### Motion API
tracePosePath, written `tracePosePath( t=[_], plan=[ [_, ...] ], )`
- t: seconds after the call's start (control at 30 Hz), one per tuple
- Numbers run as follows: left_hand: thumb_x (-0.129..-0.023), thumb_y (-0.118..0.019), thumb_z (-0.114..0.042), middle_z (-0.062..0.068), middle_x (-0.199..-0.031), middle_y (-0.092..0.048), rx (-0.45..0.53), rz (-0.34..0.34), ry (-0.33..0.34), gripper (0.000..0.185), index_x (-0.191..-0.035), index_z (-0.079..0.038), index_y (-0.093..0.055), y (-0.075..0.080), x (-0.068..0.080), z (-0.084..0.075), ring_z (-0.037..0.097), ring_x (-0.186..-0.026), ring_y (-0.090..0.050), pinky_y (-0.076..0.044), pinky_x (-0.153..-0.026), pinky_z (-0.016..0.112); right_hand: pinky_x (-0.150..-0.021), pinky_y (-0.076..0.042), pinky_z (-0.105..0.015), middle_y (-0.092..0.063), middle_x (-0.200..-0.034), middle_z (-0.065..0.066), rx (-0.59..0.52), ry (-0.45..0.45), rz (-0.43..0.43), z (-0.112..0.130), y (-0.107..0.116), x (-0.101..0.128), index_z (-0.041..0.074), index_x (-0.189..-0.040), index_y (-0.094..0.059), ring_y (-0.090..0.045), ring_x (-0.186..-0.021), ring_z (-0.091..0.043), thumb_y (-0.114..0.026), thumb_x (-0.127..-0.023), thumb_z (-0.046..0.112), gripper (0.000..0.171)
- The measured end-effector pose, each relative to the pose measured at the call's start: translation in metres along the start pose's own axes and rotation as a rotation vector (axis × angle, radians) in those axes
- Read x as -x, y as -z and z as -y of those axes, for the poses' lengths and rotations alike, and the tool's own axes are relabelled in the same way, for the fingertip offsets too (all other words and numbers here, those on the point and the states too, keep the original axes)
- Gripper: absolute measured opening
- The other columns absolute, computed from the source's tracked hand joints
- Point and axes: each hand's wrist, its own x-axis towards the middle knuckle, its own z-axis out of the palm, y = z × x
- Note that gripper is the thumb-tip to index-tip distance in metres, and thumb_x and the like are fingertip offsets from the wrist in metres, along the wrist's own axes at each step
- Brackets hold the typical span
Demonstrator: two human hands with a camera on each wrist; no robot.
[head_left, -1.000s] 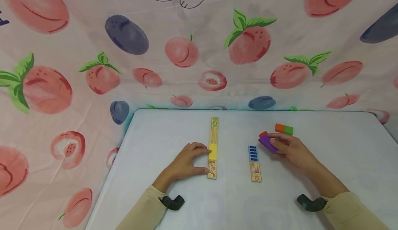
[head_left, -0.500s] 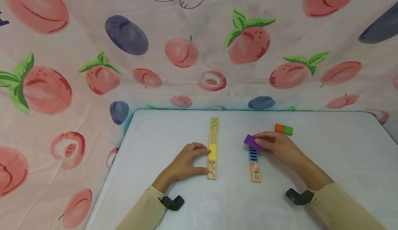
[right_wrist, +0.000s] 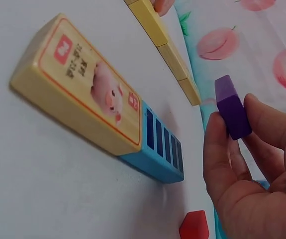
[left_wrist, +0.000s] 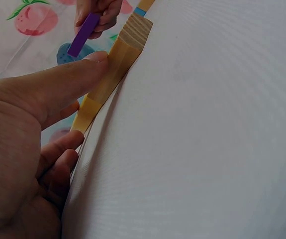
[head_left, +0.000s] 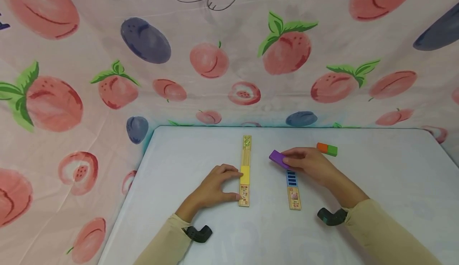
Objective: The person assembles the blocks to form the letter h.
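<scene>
My right hand [head_left: 312,164] pinches a purple block [head_left: 277,158] between thumb and fingers, held up off the table; the right wrist view shows the purple block [right_wrist: 234,112] tilted. Just below it lie a blue block with dark bars [head_left: 292,179] and a wooden pig-picture block [head_left: 295,198], end to end. My left hand [head_left: 215,187] rests at the left side of a straight row of wooden blocks. Its thumb touches the lowest picture block [head_left: 244,196], and a fingertip touches the yellow block [head_left: 245,174]. Farther up the row are a striped block [head_left: 246,156] and a green-picture block [head_left: 247,141].
An orange block [head_left: 322,148] and a green block [head_left: 332,150] lie side by side at the back right. A red block [right_wrist: 195,226] shows low in the right wrist view. The white table [head_left: 387,177] meets a fruit-print cloth [head_left: 215,26] at its back edge.
My right hand has moved left with the purple block, from near the red block to above and left of the blue block. The left hand has stayed in place.
</scene>
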Motion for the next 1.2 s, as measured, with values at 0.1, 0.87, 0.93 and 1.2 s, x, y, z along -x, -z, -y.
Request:
tracePosePath(
  t=[0.1,0.87,0.93,1.2],
  plan=[
    [-0.082,-0.084,-0.047,-0.007,-0.141,-0.053,0.005,-0.009,-0.013,0.064,-0.14,-0.03,-0.063,0.001,0.001,-0.001,0.016,-0.134,-0.045,-0.042,-0.113,0.045,-0.097,-0.056,-0.029,-0.058,-0.141,-0.016,0.02,-0.008,0.003,0.003,-0.003,-0.005,0.012,-0.136,-0.066,-0.058,-0.124,-0.029,-0.072,-0.096,0.034,0.046],
    [-0.082,-0.085,-0.045,-0.005,-0.142,-0.054,0.015,-0.013,-0.018,0.064,-0.139,-0.028,-0.064,0.002,0.001,-0.002,0.018,-0.135,-0.045,-0.041,-0.114,0.046,-0.082,-0.049,-0.03,-0.075,-0.112,-0.002,0.316,-0.013,-0.048,0.026,-0.029,-0.04,0.02,-0.109,-0.081,-0.058,-0.099,-0.022,-0.081,-0.088,0.035,0.026],
    [-0.082,-0.085,-0.045,-0.004,-0.142,-0.054,0.019,-0.015,-0.022,0.063,-0.139,-0.027,-0.064,0.002,0.0,-0.002,0.018,-0.135,-0.045,-0.04,-0.114,0.046,-0.082,-0.048,-0.031,-0.074,-0.113,-0.002,0.349,-0.022,-0.052,0.028,-0.031,-0.043,0.022,-0.107,-0.082,-0.057,-0.101,-0.023,-0.081,-0.087,0.036,0.025],
    [-0.082,-0.084,-0.046,-0.005,-0.142,-0.053,0.021,-0.008,-0.02,0.064,-0.14,-0.028,-0.063,0.003,0.0,-0.002,0.019,-0.137,-0.044,-0.04,-0.115,0.047,-0.084,-0.047,-0.033,-0.074,-0.114,-0.004,0.404,-0.056,-0.039,0.032,-0.034,-0.051,0.021,-0.103,-0.083,-0.056,-0.103,-0.024,-0.082,-0.087,0.033,0.021]
  ],
)
